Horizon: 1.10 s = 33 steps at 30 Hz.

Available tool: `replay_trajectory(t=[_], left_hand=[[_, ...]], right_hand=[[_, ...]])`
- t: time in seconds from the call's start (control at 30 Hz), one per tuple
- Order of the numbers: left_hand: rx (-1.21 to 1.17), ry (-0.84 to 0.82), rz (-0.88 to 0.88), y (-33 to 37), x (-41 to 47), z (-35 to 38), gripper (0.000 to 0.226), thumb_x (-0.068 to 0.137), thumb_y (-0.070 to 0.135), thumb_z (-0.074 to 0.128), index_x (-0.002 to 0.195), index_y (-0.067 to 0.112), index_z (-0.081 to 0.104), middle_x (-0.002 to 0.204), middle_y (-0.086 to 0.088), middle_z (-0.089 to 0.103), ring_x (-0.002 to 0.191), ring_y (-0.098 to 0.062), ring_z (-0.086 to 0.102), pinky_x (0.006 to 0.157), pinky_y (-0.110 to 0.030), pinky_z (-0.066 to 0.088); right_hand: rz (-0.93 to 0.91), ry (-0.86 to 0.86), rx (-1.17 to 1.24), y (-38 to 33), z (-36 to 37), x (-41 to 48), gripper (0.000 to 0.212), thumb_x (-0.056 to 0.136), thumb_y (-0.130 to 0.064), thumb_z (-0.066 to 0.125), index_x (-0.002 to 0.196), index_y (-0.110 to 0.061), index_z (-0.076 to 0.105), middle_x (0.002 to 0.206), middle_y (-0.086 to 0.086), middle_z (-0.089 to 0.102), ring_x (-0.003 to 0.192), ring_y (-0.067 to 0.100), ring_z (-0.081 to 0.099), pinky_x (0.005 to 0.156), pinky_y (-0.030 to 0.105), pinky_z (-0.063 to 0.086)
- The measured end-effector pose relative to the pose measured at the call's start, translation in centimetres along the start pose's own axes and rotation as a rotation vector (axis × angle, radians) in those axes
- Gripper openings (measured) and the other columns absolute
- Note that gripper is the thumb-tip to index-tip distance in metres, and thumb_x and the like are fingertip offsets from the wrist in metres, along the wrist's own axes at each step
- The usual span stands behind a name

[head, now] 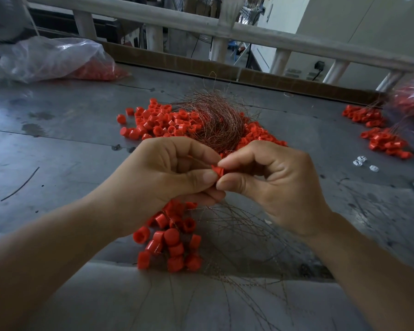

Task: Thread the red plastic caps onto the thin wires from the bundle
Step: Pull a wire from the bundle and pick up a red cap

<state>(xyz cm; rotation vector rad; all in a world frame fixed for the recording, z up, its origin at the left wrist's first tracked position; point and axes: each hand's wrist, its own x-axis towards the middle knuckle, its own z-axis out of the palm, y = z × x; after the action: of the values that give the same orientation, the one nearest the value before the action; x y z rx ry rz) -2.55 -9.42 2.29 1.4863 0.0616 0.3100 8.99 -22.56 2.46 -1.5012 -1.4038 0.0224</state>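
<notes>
My right hand (pixel 270 185) pinches a small red cap (pixel 218 170) between thumb and forefinger at the centre of the view. My left hand (pixel 163 175) meets it fingertip to fingertip and pinches a thin wire (pixel 196 161) leading to the cap. From my left hand hangs a cluster of threaded red caps (pixel 170 244), with their wires (pixel 244 237) fanning out to the right over the table. Behind my hands lies the tangled bundle of thin coppery wires (pixel 215 123) on a heap of loose red caps (pixel 158 123).
The grey metal table (pixel 58 144) carries a plastic bag of red caps (pixel 55 60) at back left, more caps with wires (pixel 382 139) at right, small white pieces (pixel 363 163), and a stray dark wire (pixel 19 185) at left. A railing (pixel 225 29) runs behind.
</notes>
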Motion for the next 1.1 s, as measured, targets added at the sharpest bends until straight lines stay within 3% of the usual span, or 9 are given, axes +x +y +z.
replay_trajectory(t=[0.13,0.33,0.43,0.53,0.67,0.87,1.0,1.1], left_hand=[[-0.032,-0.033,-0.010,0.1,0.0,-0.4,0.038,0.057,0.018,0.069,0.092,0.009,0.057,0.066,-0.012,0.069,0.062,-0.020,0.070,0.054,-0.023,0.054],[-0.118,-0.084,-0.030,0.1,0.0,-0.4,0.035,0.066,0.026,0.075,0.093,0.015,0.057,0.068,-0.014,0.069,0.062,-0.023,0.070,0.054,-0.024,0.054],[-0.003,-0.107,0.019,0.1,-0.2,0.1,0.040,0.060,0.034,0.079,0.093,0.024,0.058,0.073,-0.014,0.071,0.065,-0.024,0.070,0.057,-0.024,0.054],[0.118,-0.053,0.065,-0.1,-0.3,0.5,0.044,0.064,0.030,0.076,0.099,0.024,0.050,0.073,-0.011,0.071,0.063,-0.021,0.070,0.056,-0.023,0.054],[0.122,-0.044,0.084,-0.1,-0.4,0.9,0.054,0.060,0.030,0.070,0.108,0.027,0.046,0.069,-0.010,0.070,0.059,-0.019,0.069,0.054,-0.023,0.054],[0.096,-0.044,0.099,0.2,-0.8,1.1,0.049,0.061,0.028,0.067,0.106,0.027,0.048,0.069,-0.011,0.070,0.059,-0.020,0.068,0.054,-0.023,0.054],[0.072,-0.045,0.082,0.4,-0.8,1.2,0.052,0.061,0.027,0.068,0.109,0.023,0.048,0.068,-0.013,0.069,0.060,-0.023,0.069,0.054,-0.024,0.054],[0.056,-0.061,0.069,0.6,-0.8,0.9,0.054,0.065,0.025,0.077,0.111,0.021,0.049,0.070,-0.013,0.070,0.061,-0.024,0.069,0.055,-0.025,0.054]], right_hand=[[-0.027,-0.119,-0.065,-0.3,-0.3,0.2,0.043,0.072,-0.027,0.066,0.113,-0.019,0.053,0.083,-0.011,0.056,0.080,-0.001,0.055,0.069,0.012,0.046],[-0.049,-0.179,-0.184,-0.7,0.0,0.4,0.027,0.081,-0.039,0.048,0.092,-0.018,0.062,0.082,-0.005,0.051,0.076,0.000,0.049,0.067,0.011,0.040],[-0.040,-0.189,-0.238,-0.6,0.1,0.1,0.029,0.085,-0.033,0.053,0.086,-0.006,0.064,0.081,-0.007,0.049,0.072,-0.002,0.047,0.067,0.008,0.037],[-0.035,-0.211,-0.267,-0.5,0.0,-0.2,0.014,0.085,-0.016,0.057,0.086,-0.003,0.063,0.081,-0.016,0.043,0.073,-0.005,0.044,0.067,0.007,0.036],[-0.039,-0.198,-0.278,-0.7,0.2,-0.1,0.009,0.082,-0.010,0.057,0.084,-0.003,0.062,0.080,-0.019,0.040,0.073,-0.005,0.044,0.066,0.009,0.038],[-0.056,-0.174,-0.241,-1.2,0.5,-0.3,0.002,0.079,-0.002,0.060,0.079,-0.003,0.062,0.077,-0.015,0.043,0.070,0.000,0.046,0.064,0.012,0.040],[-0.016,-0.163,-0.165,-1.2,0.5,-0.3,0.016,0.086,-0.025,0.059,0.082,-0.009,0.060,0.078,-0.012,0.047,0.072,-0.002,0.046,0.067,0.011,0.039],[-0.016,-0.153,-0.147,-1.2,0.6,-0.4,0.018,0.081,-0.036,0.055,0.082,-0.017,0.058,0.077,-0.009,0.049,0.071,0.001,0.048,0.066,0.011,0.039]])
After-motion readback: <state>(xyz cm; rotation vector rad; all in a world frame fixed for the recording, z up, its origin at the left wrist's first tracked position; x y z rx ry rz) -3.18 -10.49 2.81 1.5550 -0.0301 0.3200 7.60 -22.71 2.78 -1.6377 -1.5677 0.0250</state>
